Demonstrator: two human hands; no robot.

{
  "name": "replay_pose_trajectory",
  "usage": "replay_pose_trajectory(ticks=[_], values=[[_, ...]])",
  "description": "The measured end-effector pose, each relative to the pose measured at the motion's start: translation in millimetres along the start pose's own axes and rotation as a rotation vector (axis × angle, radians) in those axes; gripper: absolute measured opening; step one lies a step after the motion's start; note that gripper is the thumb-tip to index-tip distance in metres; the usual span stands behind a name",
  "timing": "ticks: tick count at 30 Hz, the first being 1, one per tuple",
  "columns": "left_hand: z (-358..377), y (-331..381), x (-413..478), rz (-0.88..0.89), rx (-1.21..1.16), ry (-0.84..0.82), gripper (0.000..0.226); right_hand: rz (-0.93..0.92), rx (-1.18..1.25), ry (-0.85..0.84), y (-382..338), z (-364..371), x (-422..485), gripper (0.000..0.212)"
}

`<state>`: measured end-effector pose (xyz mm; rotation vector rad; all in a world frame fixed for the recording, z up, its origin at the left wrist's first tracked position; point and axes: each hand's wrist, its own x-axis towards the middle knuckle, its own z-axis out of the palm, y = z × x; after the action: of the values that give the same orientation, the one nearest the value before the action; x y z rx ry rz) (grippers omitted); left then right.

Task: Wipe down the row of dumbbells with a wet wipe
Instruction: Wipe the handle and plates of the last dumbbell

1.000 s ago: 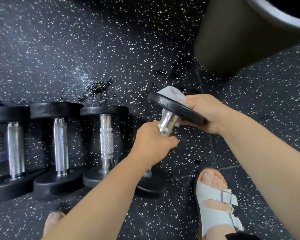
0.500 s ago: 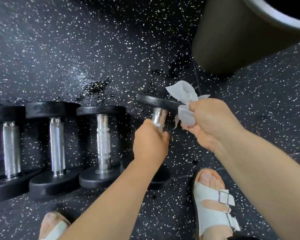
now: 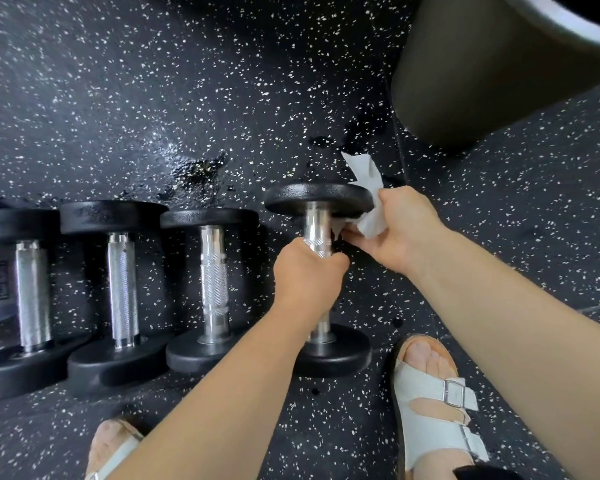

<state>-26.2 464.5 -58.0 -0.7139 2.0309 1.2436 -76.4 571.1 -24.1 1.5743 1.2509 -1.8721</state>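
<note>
Flooring (image 3: 153,81) of black speckled rubber fills the field; a large dark container (image 3: 482,81) stands at upper right, well apart from the work; the row of dumbbells (image 3: 122,289) lies across left and centre, four in view, handles pointing away from you. The rightmost dumbbell (image 3: 317,199) is the one being worked on: your left hand (image 3: 305,271) is wrapped round the knurled middle of its handle, fingers curled fully about the steel; your right hand (image 3: 402,226) pinches the wet wipe (image 3: 368,188) and presses it against the right rim and inner face of the far plate, a loose corner standing up behind the plate.

Step in hand, by judgement: wiping the far plate of this end dumbbell; neither hand touches the three to its left, and whether those are already clean cannot be told. The next move likely calls for bringing the wipe down onto the handle, which means shifting your left grip off the knurling, then reaching the near plate.

Compared with a second ago, the dumbbell is no longer tipped up toward the right but lies parallel with its neighbours; half a second ago the wipe was bunched just beside the plate's edge, and now it bears on the rim.
</note>
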Motion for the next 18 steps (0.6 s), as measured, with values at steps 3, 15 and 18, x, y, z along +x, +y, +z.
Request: replay_pose_trajectory(ticks=[3, 15, 18], values=[[3, -6, 2, -0.011, -0.015, 0.016, 0.017, -0.089, -0.106, 0.062, 10, 4, -3, 0.021], [14, -14, 12, -0.077, -0.102, -0.005, 0.014, -0.468, -0.317, 0.124, -7, -11, -23, 0.018], [19, -13, 12, -0.09, -0.099, -0.03, 0.017, -0.462, -0.303, 0.187, -12, -11, -16, 0.015]])
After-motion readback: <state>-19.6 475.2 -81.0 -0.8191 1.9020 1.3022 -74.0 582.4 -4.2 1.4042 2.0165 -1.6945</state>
